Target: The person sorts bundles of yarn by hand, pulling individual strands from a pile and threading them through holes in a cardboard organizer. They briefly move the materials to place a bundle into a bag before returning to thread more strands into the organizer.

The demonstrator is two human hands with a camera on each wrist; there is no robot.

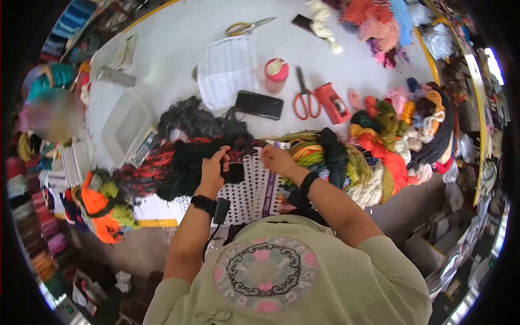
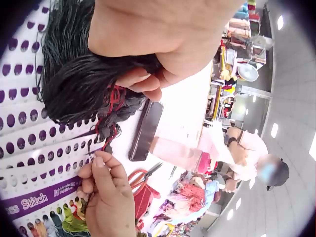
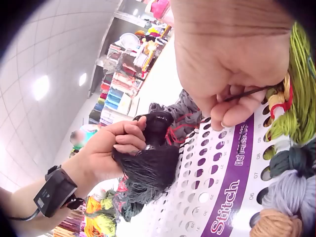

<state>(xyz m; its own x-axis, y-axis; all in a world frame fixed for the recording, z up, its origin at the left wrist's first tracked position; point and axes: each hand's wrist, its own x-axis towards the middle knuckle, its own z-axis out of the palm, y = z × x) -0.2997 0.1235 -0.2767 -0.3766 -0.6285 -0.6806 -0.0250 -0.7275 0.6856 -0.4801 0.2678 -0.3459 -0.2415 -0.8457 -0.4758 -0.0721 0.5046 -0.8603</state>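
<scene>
My left hand [image 1: 213, 170] grips a hank of black thread [image 2: 74, 86], its fingers curled round the bundle and its loose strands hanging over the card. Across from it, my right hand [image 1: 279, 160] pinches a thin dark strand [image 3: 248, 93] between thumb and fingers, just above the thread card. That white card [image 3: 200, 197] has rows of holes and a purple strip printed "Stitch" [image 2: 37, 201]. Dark and red thread [image 1: 162, 162] lies heaped to the left of the hands. Green and yellow skeins [image 1: 309, 149] hang at the card's right side.
Beyond the hands are a black phone [image 1: 259, 105], a pink-lidded bottle [image 1: 276, 76], red-handled scissors [image 1: 307, 103], a red box-like holder [image 1: 332, 103] and a printed sheet [image 1: 226, 70]. A clear plastic tub [image 1: 127, 124] stands left. Many coloured skeins [image 1: 387, 135] pile up right. Another person appears across the room.
</scene>
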